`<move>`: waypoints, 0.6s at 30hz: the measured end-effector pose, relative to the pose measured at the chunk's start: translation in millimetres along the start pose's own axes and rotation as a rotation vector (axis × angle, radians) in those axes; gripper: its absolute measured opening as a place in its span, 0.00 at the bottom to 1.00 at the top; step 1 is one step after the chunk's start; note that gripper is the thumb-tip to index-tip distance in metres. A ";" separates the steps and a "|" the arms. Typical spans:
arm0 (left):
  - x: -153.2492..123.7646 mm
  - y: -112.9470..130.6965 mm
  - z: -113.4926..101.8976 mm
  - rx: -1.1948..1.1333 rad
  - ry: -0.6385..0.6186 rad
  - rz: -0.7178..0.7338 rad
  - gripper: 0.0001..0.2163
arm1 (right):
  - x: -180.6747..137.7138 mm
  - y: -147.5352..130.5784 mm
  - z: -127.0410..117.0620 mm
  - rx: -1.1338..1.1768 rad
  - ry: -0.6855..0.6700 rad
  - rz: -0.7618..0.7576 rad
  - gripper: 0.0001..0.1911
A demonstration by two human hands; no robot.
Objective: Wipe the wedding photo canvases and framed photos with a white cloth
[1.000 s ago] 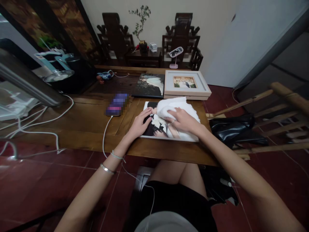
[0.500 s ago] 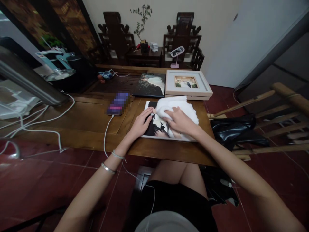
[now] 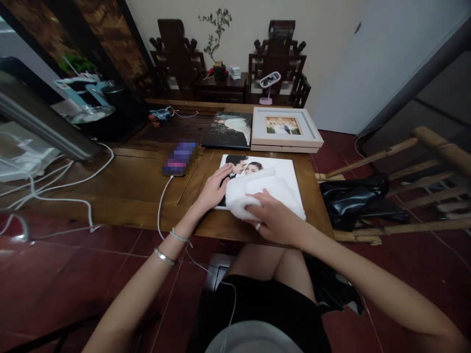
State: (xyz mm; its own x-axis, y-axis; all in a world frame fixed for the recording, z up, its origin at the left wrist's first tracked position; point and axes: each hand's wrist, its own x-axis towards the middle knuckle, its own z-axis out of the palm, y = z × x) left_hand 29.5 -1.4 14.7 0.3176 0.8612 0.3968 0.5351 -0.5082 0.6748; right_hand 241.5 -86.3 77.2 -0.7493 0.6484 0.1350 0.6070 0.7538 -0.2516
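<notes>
A photo panel (image 3: 285,167) with a portrait of two people lies flat near the front edge of the wooden table. My left hand (image 3: 214,187) rests on the panel's left side, fingers stretched out flat. A folded white towel (image 3: 268,189) covers the lower part of the panel. My right hand (image 3: 274,215) is closed on the towel's near side, pressing it over the print's front edge. The towel hides much of the picture beneath.
Behind the panel lie a dark photo panel (image 3: 228,130) and a light wooden frame (image 3: 312,135). A phone (image 3: 179,159) on a white cable is at the left. A small pink-stand mirror (image 3: 270,81) stands at the back. Beside the table is a bamboo chair (image 3: 397,147) holding a black bag (image 3: 353,196).
My right hand has drawn the towel toward me, from the panel's upper part to its near edge, uncovering the two heads. My left hand has stayed in place.
</notes>
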 end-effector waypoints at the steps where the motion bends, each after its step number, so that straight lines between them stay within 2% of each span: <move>1: 0.1 -0.6 0.2 0.005 -0.004 0.007 0.20 | 6.4 7.0 0.5 -0.016 0.022 0.018 0.12; 7: -0.3 -4.9 1.6 0.025 0.008 0.016 0.19 | 55.7 46.4 -9.5 -0.118 0.087 0.193 0.17; 11: -1.2 -3.6 0.6 0.005 0.008 0.014 0.19 | 82.5 67.2 -16.7 -0.103 0.094 0.256 0.16; 15: -1.2 -1.7 -0.8 0.008 -0.002 0.011 0.19 | 95.4 77.3 -16.1 -0.066 0.114 0.308 0.15; 18: -0.9 -1.9 -0.6 0.010 -0.002 0.009 0.19 | 92.8 74.0 -15.4 -0.070 0.122 0.306 0.14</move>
State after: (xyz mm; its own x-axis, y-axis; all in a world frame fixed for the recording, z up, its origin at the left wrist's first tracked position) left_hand 27.7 -1.2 13.4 0.3242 0.8565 0.4016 0.5396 -0.5161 0.6652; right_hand 220.9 31.3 85.9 -0.4950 0.8505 0.1780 0.8188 0.5251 -0.2319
